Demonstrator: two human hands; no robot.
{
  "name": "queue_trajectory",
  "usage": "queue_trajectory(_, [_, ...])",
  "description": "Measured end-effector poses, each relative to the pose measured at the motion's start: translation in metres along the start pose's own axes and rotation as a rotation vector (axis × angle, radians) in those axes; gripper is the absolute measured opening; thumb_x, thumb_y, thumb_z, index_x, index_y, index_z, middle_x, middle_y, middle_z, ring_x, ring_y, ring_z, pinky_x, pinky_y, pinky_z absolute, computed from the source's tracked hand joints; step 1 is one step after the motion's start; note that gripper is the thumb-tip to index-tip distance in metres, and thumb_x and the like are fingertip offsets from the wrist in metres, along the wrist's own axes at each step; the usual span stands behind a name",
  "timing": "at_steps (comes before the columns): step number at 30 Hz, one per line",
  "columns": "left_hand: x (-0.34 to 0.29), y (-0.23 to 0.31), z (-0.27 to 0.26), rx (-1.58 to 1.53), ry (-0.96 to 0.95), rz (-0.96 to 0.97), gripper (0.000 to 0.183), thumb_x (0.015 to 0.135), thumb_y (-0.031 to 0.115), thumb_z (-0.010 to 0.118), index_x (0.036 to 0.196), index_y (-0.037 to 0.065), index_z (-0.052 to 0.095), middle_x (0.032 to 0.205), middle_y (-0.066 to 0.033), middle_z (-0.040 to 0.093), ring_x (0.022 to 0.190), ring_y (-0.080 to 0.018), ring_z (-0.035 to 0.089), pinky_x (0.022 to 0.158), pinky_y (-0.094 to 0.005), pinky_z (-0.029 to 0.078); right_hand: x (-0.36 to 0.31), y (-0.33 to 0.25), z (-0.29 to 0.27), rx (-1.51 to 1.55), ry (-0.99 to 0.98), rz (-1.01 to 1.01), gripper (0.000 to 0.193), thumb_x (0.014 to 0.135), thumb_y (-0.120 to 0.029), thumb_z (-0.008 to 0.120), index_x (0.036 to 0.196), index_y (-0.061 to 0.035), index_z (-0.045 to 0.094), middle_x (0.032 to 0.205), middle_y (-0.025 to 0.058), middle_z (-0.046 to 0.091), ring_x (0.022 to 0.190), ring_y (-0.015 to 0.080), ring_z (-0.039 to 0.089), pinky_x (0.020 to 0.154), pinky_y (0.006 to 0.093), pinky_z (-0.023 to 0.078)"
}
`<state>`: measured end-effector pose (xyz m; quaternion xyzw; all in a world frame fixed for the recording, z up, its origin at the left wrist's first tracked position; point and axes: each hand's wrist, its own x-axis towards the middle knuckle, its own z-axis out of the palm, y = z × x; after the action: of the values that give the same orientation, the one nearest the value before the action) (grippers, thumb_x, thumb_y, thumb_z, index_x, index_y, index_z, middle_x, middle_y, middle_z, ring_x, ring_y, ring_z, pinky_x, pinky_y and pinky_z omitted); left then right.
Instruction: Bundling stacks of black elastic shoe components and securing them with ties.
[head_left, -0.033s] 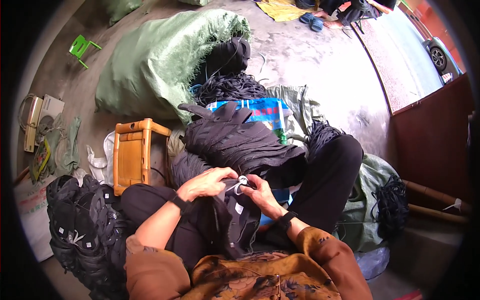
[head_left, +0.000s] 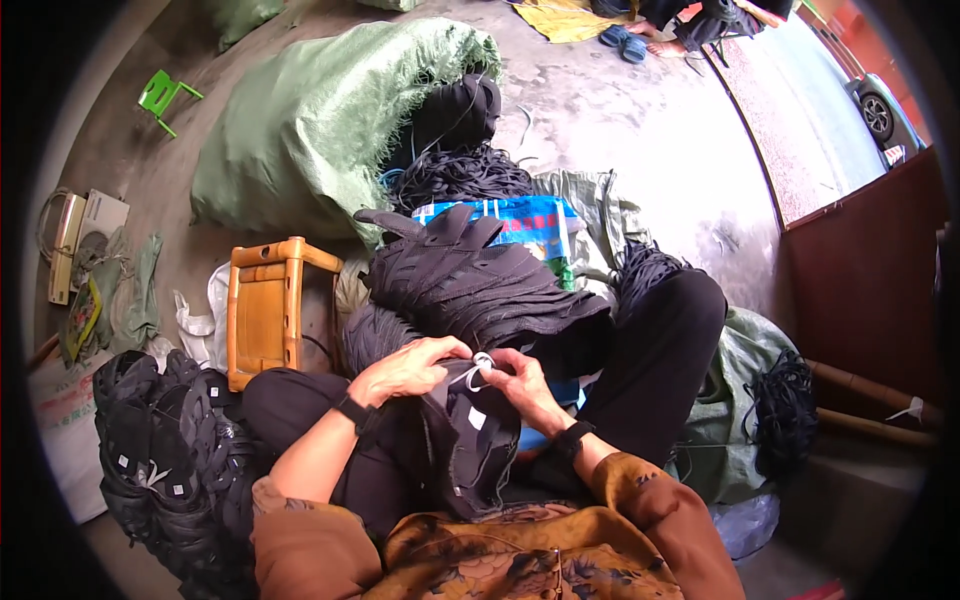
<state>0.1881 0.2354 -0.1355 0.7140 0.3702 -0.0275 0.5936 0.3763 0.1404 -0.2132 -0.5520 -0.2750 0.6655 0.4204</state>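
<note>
Barely shifted, the right hand [head_left: 524, 386] pinches a thin white cord [head_left: 484, 360], work continuing; left hand [head_left: 408, 368], nine o'clock from it: grip unclear.

Right hand [head_left: 522, 385] pinches white cord [head_left: 483, 360] at dark fabric piece [head_left: 472, 450], left hand [head_left: 405, 370] just beside; bamboo stool [head_left: 265, 318] left, green sack [head_left: 300, 130] far left.

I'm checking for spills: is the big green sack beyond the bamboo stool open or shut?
Open: the green sack gapes at its frayed mouth, with black material showing there and dark cords just below.
</note>
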Motion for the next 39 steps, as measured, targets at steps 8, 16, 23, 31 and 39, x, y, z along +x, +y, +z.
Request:
queue_trajectory(8, [0.023,0.018,0.002,0.355,-0.035,-0.08,0.035,0.072,0.007,0.056,0.107,0.005,0.059,0.102,-0.0157,0.066,0.1,-0.0333,0.062,0.087,-0.0404,0.047,-0.018,-0.045,-0.025,0.093,-0.142,0.149,0.023,0.095,-0.026,0.057,0.086,-0.0047,0.058,0.069,-0.0006,0.058,0.063,0.0087,0.051,0.064,0.0234,0.043])
queue_trajectory(16, [0.047,0.01,0.028,0.603,0.026,0.176,0.028,0.071,0.017,0.071,0.095,0.004,0.063,0.087,-0.0144,0.068,0.084,-0.0335,0.066,0.074,-0.0427,0.05,-0.04,-0.145,-0.02,0.257,-0.278,0.151,0.031,0.097,-0.029,0.054,0.087,-0.0014,0.062,0.052,-0.0066,0.039,0.046,0.0037,0.037,0.048,0.0204,0.036])
queue_trajectory(23, [0.048,-0.006,0.037,0.456,0.25,0.16,0.032,0.09,0.03,0.049,0.081,0.005,0.067,0.078,-0.0176,0.067,0.077,-0.0364,0.066,0.07,-0.0452,0.05,-0.019,-0.156,0.004,0.317,-0.293,-0.068,0.037,0.1,-0.033,0.047,0.1,0.0013,0.061,0.055,-0.0019,0.046,0.058,0.0119,0.053,0.061,0.0259,0.045])
queue_trajectory(31, [0.047,-0.02,0.031,0.006,0.253,-0.066,0.052,0.094,0.045,0.04,0.091,0.003,0.071,0.085,-0.018,0.069,0.088,-0.03,0.066,0.082,-0.0373,0.047,-0.002,-0.102,-0.042,-0.543,-0.098,-0.077,0.054,0.09,-0.052,0.053,0.09,0.0004,0.066,0.073,0.0074,0.068,0.066,0.0154,0.065,0.062,0.0329,0.052])
queue_trajectory(39, [0.051,-0.009,0.034,0.099,0.192,-0.091,0.051,0.094,0.045,0.042,0.098,0.002,0.069,0.088,-0.0182,0.068,0.087,-0.0301,0.066,0.081,-0.039,0.048,0.001,0.007,-0.001,-0.294,-0.084,0.133,0.045,0.09,-0.04,0.062,0.085,0.005,0.064,0.07,0.0012,0.059,0.065,0.0086,0.053,0.06,0.0264,0.045])
